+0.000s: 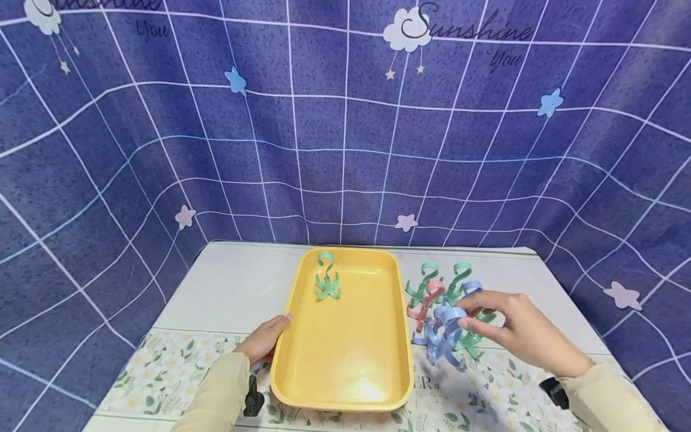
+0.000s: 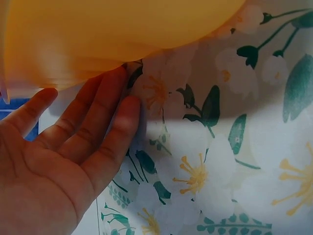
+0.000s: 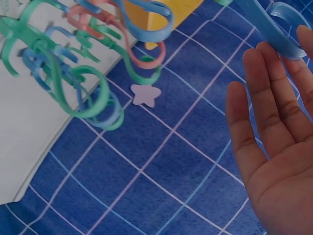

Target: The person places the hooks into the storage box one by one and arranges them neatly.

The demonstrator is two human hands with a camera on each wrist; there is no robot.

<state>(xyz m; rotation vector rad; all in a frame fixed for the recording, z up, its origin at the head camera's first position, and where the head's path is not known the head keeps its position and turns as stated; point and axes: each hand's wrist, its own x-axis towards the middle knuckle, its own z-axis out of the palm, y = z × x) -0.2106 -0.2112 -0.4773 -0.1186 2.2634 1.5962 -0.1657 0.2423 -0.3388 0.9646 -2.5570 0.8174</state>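
The worktop (image 1: 254,279) carries a tray (image 1: 348,342) at centre, with a group of hooks to its right.

Right hand (image 1: 515,327): grip clamped on a blue hook (image 3: 268,28), thumb and fingers pinching its loop end at the near side of the group. Whether its claws touch neighbouring hooks cannot be determined.

Left hand (image 1: 264,339): grip apart, digits nearly straight; fingertips contact the tray's left side at the rim and outer wall.

Tray contents: one green hook (image 1: 327,289), near the far left corner, loop toward the far edge. The group right of the tray includes a pink hook (image 1: 424,309) and further green hooks (image 1: 419,294), standing close together. A grid-patterned curtain (image 1: 345,126) hangs behind the worktop.
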